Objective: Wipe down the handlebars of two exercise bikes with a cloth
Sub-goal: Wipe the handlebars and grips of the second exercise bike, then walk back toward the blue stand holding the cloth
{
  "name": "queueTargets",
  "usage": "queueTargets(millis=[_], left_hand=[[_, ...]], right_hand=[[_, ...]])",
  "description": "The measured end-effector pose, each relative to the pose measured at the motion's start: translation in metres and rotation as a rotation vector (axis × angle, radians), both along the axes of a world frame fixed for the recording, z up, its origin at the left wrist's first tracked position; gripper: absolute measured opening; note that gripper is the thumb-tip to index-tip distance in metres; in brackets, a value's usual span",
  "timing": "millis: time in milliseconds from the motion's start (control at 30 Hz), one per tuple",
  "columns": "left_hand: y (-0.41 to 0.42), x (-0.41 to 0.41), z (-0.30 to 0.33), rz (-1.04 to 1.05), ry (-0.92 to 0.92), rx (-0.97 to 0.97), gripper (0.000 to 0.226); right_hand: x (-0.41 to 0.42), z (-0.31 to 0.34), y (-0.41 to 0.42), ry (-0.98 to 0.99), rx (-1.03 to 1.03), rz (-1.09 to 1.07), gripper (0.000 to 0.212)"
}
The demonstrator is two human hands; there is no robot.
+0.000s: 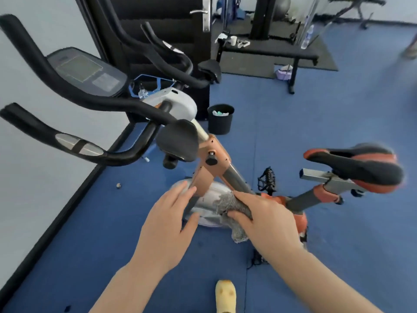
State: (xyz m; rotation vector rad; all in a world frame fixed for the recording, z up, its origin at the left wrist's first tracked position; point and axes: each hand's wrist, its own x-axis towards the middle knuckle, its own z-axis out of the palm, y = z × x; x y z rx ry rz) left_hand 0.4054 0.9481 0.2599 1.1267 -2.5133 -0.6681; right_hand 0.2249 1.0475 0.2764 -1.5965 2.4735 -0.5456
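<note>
The grey cloth [234, 206] is gripped by the right hand [268, 220] below the near bike's handlebars [74, 91], the left hand [169, 222] is held open, and a lift to the bars is judged next.

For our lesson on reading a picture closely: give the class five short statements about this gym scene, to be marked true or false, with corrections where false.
1. The right hand grips a grey fluffy cloth. True.
2. The left hand holds a spray bottle. False: it holds nothing, its fingers straight.
3. The cloth is on the black curved handlebars. False: it is low down by the orange bike frame.
4. A black round bin stands on the blue floor. True.
5. The orange and black saddle lies on the floor. False: it sits on its post.
</note>
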Motion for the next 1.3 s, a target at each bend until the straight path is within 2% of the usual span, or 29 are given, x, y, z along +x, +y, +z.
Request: queueTargets(millis=[167,300,433,667,933,1300], left_hand=[[0.032,-0.057,0.0,-0.238,-0.008,-0.007,0.054],[0.083,-0.107,-0.002,-0.406,-0.042,0.013,0.055],[0.138,-0.169,-0.005,-0.593,-0.083,-0.048,0.053],[0.244,-0.293,-0.013,-0.694,-0.097,-0.057,0.055],[0.334,-0.405,-0.018,-0.701,-0.113,-0.012,0.056],[0.327,-0.558,-0.029,-0.523,-0.086,-0.029,0.057]], right_hand=[[-0.026,-0.001,0.079,-0.002,0.045,-0.255,0.016],[-0.058,0.001,0.155,0.013,0.097,-0.463,0.02],[-0.094,-0.002,0.233,0.016,0.053,-0.666,0.021],[-0.182,-0.014,0.368,-0.005,0.113,-0.864,0.024],[-0.296,-0.008,0.457,0.015,0.184,-0.859,0.021],[-0.47,-0.013,0.425,0.059,0.148,-0.669,0.021]])
